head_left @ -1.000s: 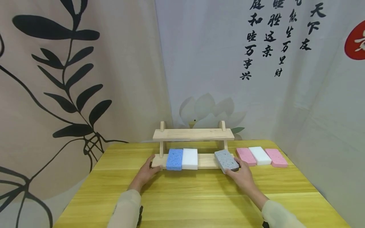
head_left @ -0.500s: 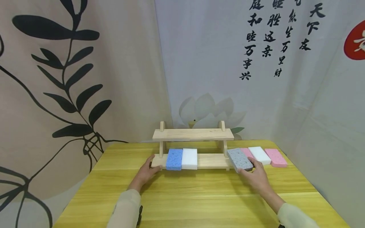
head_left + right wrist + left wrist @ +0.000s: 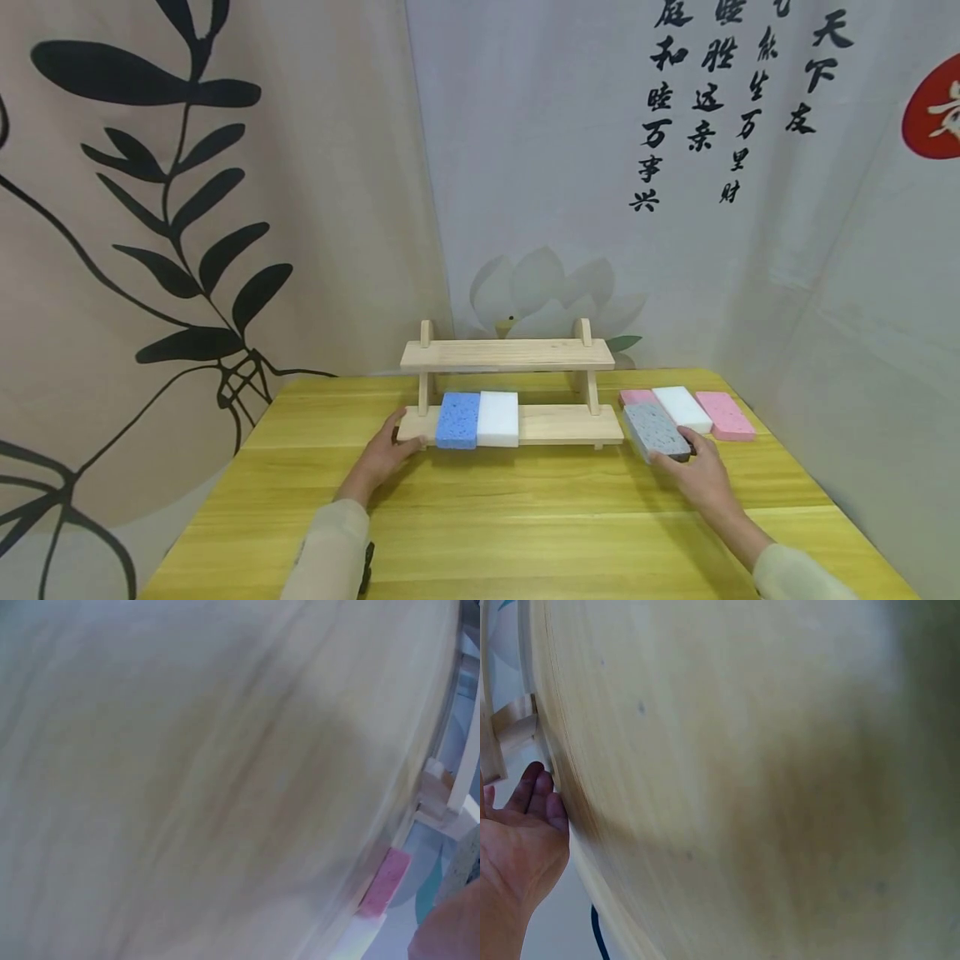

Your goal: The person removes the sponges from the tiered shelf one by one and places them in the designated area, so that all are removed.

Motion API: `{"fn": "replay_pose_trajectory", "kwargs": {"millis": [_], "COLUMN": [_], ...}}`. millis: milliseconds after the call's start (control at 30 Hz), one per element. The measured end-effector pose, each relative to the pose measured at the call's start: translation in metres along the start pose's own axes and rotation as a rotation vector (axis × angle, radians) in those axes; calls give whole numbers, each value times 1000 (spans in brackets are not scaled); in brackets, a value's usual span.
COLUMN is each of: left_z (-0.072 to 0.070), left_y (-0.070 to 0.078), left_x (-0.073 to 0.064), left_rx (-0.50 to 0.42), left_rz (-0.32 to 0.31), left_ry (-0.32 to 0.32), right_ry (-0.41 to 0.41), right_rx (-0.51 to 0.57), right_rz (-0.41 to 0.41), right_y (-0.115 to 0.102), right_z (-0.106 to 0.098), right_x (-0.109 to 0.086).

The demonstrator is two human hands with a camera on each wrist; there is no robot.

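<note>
My right hand [image 3: 705, 477] pinches a grey speckled sponge [image 3: 655, 429] by its right end, just off the shelf's right end. The sponge overlaps a pink sponge [image 3: 636, 397] in the head view. In the right wrist view only part of that hand [image 3: 451, 926] shows at the lower right corner. My left hand [image 3: 381, 458] holds the left end of the lower board of a two-tier wooden shelf [image 3: 555, 425], thumb at the front edge. A blue sponge [image 3: 457, 421] and a white sponge [image 3: 498, 419] lie side by side on that board.
Right of the shelf, another white sponge [image 3: 682, 408] and another pink sponge [image 3: 725, 416] lie on the yellow wooden table [image 3: 517, 525]. The shelf's upper board [image 3: 507, 355] carries nothing. A printed curtain [image 3: 345, 208] hangs behind the table.
My right hand has carried the grey sponge rightward, from over the shelf's right end to beside it, in front of the pink sponge. My left hand has stayed at the shelf's left end.
</note>
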State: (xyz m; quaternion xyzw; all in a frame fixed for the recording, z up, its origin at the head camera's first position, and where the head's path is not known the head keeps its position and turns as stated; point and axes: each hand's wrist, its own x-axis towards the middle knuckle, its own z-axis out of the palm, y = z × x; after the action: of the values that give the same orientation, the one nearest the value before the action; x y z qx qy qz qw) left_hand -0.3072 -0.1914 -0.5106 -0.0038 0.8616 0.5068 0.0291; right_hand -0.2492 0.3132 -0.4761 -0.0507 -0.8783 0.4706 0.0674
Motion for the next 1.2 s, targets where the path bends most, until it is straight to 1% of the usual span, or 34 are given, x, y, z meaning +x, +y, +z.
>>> {"fn": "replay_pose_trajectory", "kwargs": {"millis": [167,400,800,1200], "left_z": [0,-1,-1,-1], "left_y": [-1,2,2,1], "left_x": [0,-3,-3,-1], "left_rx": [-1,3,-1,9], "left_rz": [-1,-7,2,-3], "left_ry": [2,5,6,9], "right_ry": [-17,-35,-24,-50], "right_rx": [-23,-28,-91,-123], "right_rz": [34,51,31,48], "right_y": [9,18,21,25], "right_z": [-3,-7,-9,-7], "right_x": [-1,-2,-2,6]}}
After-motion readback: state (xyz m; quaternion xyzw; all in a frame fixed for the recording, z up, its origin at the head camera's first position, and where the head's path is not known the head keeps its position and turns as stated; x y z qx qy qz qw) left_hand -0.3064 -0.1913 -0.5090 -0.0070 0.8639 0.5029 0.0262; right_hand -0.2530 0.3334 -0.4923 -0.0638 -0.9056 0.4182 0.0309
